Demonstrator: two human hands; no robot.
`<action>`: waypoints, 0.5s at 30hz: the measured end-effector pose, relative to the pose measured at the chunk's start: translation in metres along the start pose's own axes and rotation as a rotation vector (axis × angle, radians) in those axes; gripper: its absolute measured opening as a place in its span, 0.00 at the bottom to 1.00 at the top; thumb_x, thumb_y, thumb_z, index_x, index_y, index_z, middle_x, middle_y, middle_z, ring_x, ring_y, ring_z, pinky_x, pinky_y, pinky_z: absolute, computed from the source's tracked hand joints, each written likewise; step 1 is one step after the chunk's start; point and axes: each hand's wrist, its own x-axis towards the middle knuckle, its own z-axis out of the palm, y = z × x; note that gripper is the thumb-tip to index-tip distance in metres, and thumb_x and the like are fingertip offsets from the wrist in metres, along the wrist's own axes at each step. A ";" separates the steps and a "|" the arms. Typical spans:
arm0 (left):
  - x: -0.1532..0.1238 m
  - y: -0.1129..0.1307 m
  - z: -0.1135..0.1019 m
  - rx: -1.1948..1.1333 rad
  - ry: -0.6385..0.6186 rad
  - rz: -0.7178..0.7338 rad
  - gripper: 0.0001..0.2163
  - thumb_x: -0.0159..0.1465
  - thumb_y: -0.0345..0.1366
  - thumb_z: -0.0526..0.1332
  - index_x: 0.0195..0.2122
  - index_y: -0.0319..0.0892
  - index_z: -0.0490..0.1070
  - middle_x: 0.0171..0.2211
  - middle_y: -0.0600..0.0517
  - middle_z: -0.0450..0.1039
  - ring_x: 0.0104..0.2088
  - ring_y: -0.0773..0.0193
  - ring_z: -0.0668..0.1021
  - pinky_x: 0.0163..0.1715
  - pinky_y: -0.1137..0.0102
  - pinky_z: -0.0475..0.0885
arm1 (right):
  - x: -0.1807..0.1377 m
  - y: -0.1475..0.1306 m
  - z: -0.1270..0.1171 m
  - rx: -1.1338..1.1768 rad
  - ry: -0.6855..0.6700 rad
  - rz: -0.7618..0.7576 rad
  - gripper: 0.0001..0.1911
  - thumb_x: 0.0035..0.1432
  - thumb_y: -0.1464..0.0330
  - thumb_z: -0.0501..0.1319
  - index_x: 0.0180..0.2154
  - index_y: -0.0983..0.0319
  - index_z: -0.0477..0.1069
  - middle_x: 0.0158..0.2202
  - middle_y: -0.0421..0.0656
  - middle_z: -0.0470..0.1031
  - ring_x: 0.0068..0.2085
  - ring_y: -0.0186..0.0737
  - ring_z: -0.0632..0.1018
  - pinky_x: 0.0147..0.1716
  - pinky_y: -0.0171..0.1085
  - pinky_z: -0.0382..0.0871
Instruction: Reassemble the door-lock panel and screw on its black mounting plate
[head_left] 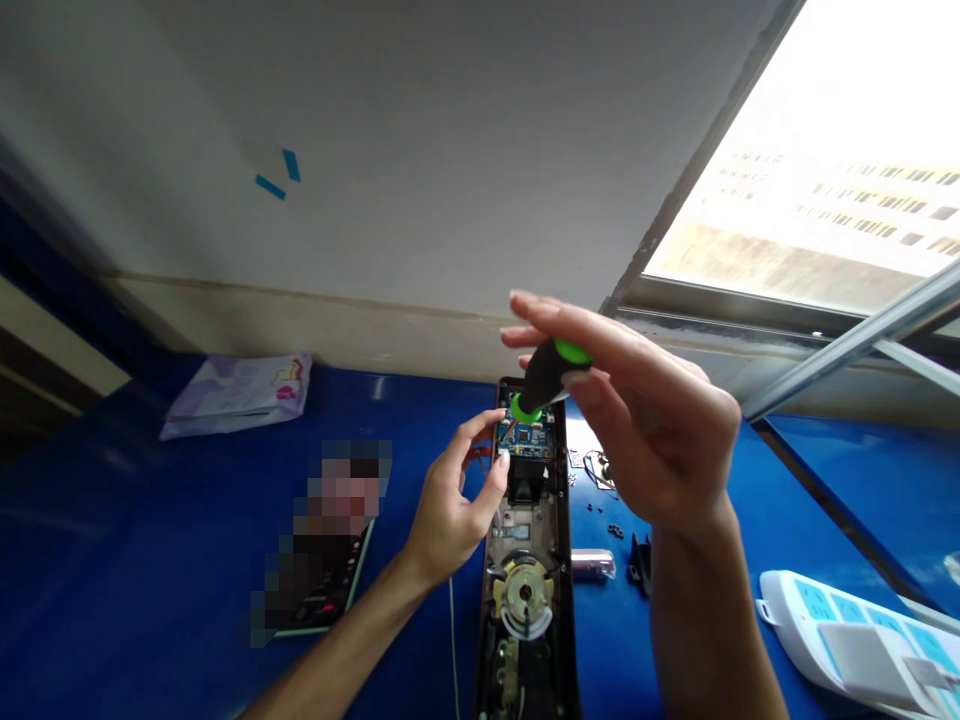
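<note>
1. Presently, on the blue table (405, 400), we are facing an open housing (525, 517).
2. Right hand (660, 430): we are pinching a screwdriver (544, 378) over its circuit board (529, 437).
3. Left hand (450, 510): fingers spread, we are touching the board's edge.

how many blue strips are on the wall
2: the upper strip, nearly upright, and the lower strip, slanting, just to its left, both on the wall left of the window.

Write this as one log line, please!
left hand: at circuit board; right hand: holding screwdriver; screwdriver: aimed at circuit board; circuit board: inside case
</note>
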 end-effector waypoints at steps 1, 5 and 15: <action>0.000 0.000 0.000 -0.001 0.002 0.001 0.19 0.74 0.39 0.62 0.65 0.48 0.70 0.60 0.46 0.78 0.60 0.53 0.79 0.62 0.60 0.75 | 0.000 0.001 0.000 0.001 0.028 -0.027 0.21 0.71 0.73 0.62 0.61 0.50 0.77 0.53 0.44 0.83 0.49 0.46 0.85 0.47 0.49 0.86; 0.000 -0.001 0.000 0.001 0.002 0.003 0.18 0.74 0.38 0.62 0.64 0.48 0.70 0.60 0.47 0.78 0.58 0.55 0.81 0.62 0.61 0.76 | 0.001 0.002 0.000 -0.097 0.159 -0.076 0.18 0.60 0.68 0.76 0.51 0.50 0.84 0.40 0.41 0.80 0.37 0.39 0.82 0.32 0.41 0.84; -0.001 -0.004 0.002 -0.009 0.017 0.000 0.19 0.74 0.39 0.62 0.64 0.48 0.71 0.59 0.46 0.78 0.57 0.54 0.81 0.61 0.60 0.76 | 0.001 0.003 -0.003 -0.054 0.094 -0.094 0.16 0.63 0.71 0.72 0.52 0.52 0.83 0.41 0.42 0.82 0.38 0.41 0.83 0.34 0.42 0.84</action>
